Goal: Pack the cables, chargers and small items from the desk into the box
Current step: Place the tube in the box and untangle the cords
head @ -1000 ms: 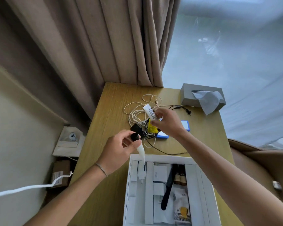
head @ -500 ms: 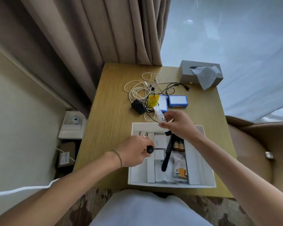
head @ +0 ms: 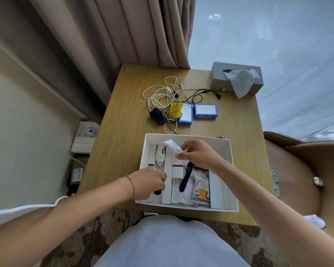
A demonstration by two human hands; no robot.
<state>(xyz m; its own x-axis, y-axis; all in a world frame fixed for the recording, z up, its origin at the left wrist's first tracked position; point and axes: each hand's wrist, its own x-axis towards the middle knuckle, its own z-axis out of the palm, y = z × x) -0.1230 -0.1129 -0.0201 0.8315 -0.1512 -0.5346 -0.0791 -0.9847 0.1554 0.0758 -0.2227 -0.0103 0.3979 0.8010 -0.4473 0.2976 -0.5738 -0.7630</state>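
Box (head: pixel 232 189), white, open-topped, at the desk's (head: pixel 123 143) near edge; holds a white plug adapter (head: pixel 160 155), black strap (head: pixel 185 178), printed sachet (head: pixel 201 189). Right hand (head: pixel 198 156) above the box, grip pinching a small white tube (head: pixel 173 147). Left hand (head: pixel 149 181) at the box's left compartment, fingers curled round a small dark item (head: pixel 157 192). Tangled white cables (head: pixel 162 95), black charger (head: pixel 157 116), yellow packet (head: pixel 175 110) and two blue boxes (head: pixel 205 111) lie on the desk beyond.
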